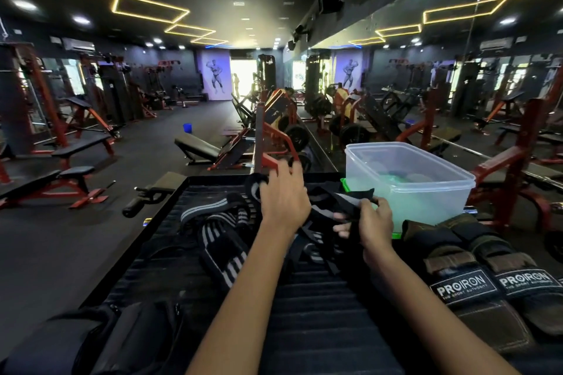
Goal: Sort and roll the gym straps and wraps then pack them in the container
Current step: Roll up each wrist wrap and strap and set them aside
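While both hands grip straps, gloves read "PROIRON".

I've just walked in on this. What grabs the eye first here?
Two bare hands in the middle: the left hand grips a black wrap, the right hand pinches a black strap. Behind the right hand stands a clear plastic container; striped wraps lie tangled at left, PROIRON-labelled gear at right.

wraps: black, grey stripes | container: clear, lid possibly green
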